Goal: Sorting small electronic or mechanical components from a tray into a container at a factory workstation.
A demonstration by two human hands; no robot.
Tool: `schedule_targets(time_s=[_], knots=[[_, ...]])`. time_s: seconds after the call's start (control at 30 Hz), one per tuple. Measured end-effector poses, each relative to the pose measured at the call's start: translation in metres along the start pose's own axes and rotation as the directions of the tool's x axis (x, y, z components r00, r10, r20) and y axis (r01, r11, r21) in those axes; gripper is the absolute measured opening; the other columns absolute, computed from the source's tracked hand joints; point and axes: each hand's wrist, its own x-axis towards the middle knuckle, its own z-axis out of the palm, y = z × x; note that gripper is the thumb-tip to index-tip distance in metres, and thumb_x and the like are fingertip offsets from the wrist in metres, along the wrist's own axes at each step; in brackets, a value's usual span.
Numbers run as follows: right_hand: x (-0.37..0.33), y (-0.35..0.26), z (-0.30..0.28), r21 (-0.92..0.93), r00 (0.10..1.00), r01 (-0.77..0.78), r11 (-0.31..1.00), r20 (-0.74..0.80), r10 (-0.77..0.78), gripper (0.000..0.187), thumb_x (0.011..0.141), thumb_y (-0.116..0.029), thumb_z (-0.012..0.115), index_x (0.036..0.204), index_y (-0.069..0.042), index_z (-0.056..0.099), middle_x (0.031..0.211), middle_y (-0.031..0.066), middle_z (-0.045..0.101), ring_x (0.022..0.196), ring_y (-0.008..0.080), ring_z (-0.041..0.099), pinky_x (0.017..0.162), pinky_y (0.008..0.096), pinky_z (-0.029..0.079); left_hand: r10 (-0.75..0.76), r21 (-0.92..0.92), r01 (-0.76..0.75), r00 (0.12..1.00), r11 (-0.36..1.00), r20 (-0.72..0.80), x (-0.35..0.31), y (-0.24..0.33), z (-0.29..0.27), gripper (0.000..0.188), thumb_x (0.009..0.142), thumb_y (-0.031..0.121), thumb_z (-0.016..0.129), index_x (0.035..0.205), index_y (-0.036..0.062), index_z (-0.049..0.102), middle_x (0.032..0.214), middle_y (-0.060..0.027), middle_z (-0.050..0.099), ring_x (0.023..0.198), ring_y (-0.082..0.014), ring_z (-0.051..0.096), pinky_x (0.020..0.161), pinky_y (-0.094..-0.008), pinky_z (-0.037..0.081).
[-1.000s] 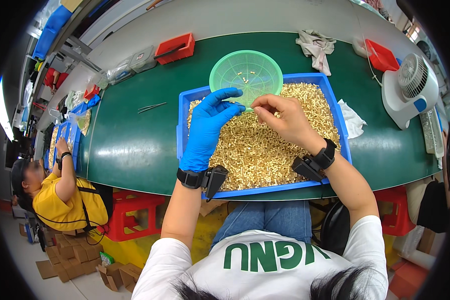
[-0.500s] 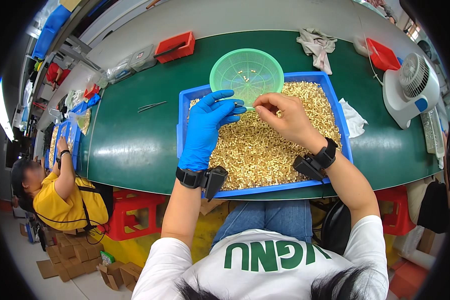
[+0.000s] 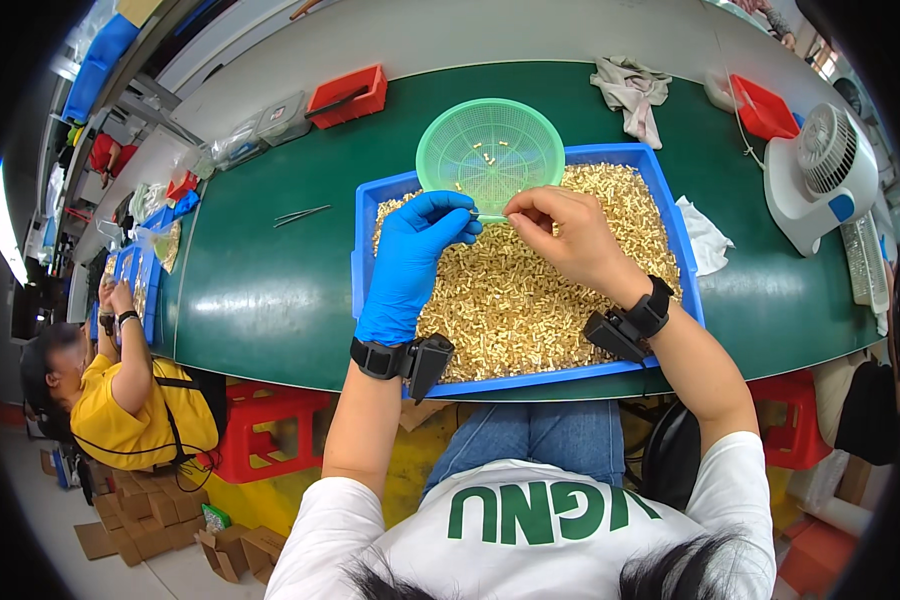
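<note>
My left hand (image 3: 415, 255), in a blue glove, pinches one end of a thin, rod-like piece (image 3: 492, 217). Bare-fingered, my right hand (image 3: 560, 232) closes its thumb and forefinger on the other end; the piece is too small to name. Both hands hover over a blue tray (image 3: 361, 290) heaped with small brass-coloured cylindrical parts (image 3: 515, 310). A light green mesh basket (image 3: 490, 125) rests at the tray's far edge, just beyond my fingers, with a few of the small parts in it.
Tweezers (image 3: 302, 215) lie left of the tray. Red bins (image 3: 348, 97) stand at the back. A crumpled cloth (image 3: 632, 95), a white wipe (image 3: 705, 238) and a white fan (image 3: 828, 165) are on the right. A person in yellow (image 3: 140, 420) works at far left.
The fingers of my gloved left hand have curled in from a more spread pose, and the thin piece shows more plainly between my hands. The person at left has brought their hands together.
</note>
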Motion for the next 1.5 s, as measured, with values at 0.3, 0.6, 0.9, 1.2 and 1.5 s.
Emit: schedule_targets(time_s=[0.3,0.6,0.9,1.2,1.5], knots=[[0.002,0.003,0.000,-0.174,0.964,0.247,0.953,-0.052,-0.260,0.006,0.077,-0.005,0.061,0.082,-0.002,0.060,0.068,0.0075,0.058,0.058,0.0185,0.055,0.052,0.0286,0.043,0.049,0.128,-0.050,0.999,0.990,0.009,-0.005,0.004,0.007,0.013,0.082,0.004,0.059,0.094,-0.0015,0.060,0.083,-0.0085,0.062,0.075,-0.0143,0.060,0.069,-0.0259,0.048],[-0.002,0.002,0.001,-0.146,0.974,0.221,0.964,-0.025,-0.227,0.005,0.077,-0.005,0.061,0.081,-0.002,0.058,0.068,0.0094,0.058,0.061,0.0220,0.057,0.054,0.0308,0.044,0.064,0.234,-0.072,0.997,0.969,0.044,-0.009,0.006,0.011,0.014,0.081,0.004,0.059,0.093,-0.0014,0.061,0.079,-0.0070,0.062,0.073,-0.0117,0.059,0.067,-0.0241,0.047],[-0.006,0.001,0.008,-0.015,0.997,0.072,0.997,-0.037,-0.072,0.007,0.078,-0.006,0.062,0.084,-0.002,0.059,0.068,0.0059,0.056,0.060,0.0133,0.056,0.050,0.0257,0.042,0.055,-0.067,-0.059,0.997,0.996,-0.060,-0.005,0.006,0.020,0.014,0.081,0.005,0.060,0.094,-0.0016,0.061,0.077,-0.0064,0.061,0.072,-0.0121,0.058,0.066,-0.0234,0.046],[-0.001,-0.003,0.002,-0.079,0.978,0.174,0.981,-0.100,-0.182,0.008,0.076,-0.004,0.063,0.083,-0.001,0.060,0.073,0.0063,0.055,0.059,0.0139,0.054,0.050,0.0255,0.042,0.047,-0.012,-0.047,0.999,0.999,-0.017,-0.002,0.001,0.019,0.014,0.080,0.008,0.063,0.091,0.0002,0.062,0.076,-0.0053,0.061,0.068,-0.0104,0.056,0.062,-0.0230,0.044],[0.012,-0.025,-0.022,-0.059,0.941,0.264,0.963,-0.205,-0.270,0.005,0.075,0.000,0.062,0.080,0.001,0.060,0.071,0.0083,0.055,0.060,0.0171,0.053,0.052,0.0262,0.042,0.188,-0.033,-0.188,0.982,0.982,0.009,0.009,0.033,0.047,0.010,0.078,0.006,0.065,0.086,0.0017,0.062,0.076,-0.0020,0.060,0.066,-0.0074,0.051,0.062,-0.0205,0.041]])
